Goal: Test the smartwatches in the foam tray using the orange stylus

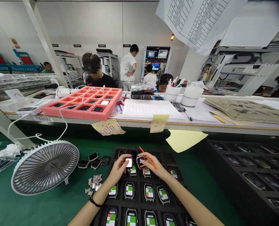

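- Bare forearms (184,197) are stretching over a black tray (169,158), and a dark band (94,201) is circling the left wrist.
- Left hand (118,167) is pinching a white-screened watch (129,162) between thumb and fingers, over the tray's far part.
- Right hand (155,163) is grasping a dark-faced watch (139,159) just beside the first one, while also carrying an orange stick (149,157) that is slanting across the fingers.
- Beneath and nearer, other watches (129,190) are sitting in compartments, many showing green-and-white screens, some with red patches.
- Left of the tray, four loose watches (96,163) are lying near scattered tags (97,179).
- Farther left, a fan (45,168) is resting on the green table (3,201).
- Rightward, a dark tray (224,168) is holding more watches.
- Beyond, a shelf (134,121) is bearing a pink tray (106,115) and a printed sheet (151,108).
- Farther back, several people (128,67) are sitting or standing.
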A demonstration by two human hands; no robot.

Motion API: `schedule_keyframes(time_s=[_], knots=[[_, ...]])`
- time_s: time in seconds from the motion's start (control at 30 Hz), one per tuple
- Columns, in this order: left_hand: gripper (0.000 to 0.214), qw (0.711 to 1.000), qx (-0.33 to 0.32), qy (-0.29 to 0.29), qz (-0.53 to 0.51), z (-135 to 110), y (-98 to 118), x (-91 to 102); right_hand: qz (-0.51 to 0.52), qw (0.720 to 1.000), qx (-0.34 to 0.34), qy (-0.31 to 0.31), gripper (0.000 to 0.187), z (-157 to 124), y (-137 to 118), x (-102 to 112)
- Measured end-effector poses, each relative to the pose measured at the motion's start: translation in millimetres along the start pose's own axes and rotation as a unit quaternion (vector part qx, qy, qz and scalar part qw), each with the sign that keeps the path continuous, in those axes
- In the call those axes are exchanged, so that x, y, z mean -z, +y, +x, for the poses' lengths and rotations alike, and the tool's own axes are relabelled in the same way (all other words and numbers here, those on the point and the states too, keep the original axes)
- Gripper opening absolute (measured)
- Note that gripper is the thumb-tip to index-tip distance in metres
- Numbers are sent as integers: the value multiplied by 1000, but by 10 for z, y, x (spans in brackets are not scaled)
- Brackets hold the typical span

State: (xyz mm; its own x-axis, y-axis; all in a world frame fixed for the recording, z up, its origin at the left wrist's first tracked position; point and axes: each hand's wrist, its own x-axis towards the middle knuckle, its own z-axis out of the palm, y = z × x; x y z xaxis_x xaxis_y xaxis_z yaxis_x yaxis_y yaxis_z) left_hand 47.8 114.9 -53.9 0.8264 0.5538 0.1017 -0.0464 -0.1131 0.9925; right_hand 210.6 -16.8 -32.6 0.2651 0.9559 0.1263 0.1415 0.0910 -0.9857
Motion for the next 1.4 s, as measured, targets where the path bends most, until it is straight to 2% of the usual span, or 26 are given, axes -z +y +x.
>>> schedule_keyframes(time_s=[0.37, 0.6, 0.83, 1.1, 1.4], knots=[[38, 1000, -1, 6, 3, -3, 38, -14, 37, 999, -17, -16, 33, 13, 8, -15], [42, 999, -17, 6, -33, -9, 60, -39, 81, 996, -23, -28, 44, 18, 29, -42], [44, 999, -16, -1, -37, -15, 47, -52, 80, 996, -19, -29, 43, 14, 64, -53], [39, 1000, -11, 20, -14, -11, 54, -36, 70, 997, -28, 8, 35, 24, 74, -17], [38, 1000, -12, 24, -1, -13, 58, -29, 80, 996, -33, 19, 33, 25, 63, -20]])
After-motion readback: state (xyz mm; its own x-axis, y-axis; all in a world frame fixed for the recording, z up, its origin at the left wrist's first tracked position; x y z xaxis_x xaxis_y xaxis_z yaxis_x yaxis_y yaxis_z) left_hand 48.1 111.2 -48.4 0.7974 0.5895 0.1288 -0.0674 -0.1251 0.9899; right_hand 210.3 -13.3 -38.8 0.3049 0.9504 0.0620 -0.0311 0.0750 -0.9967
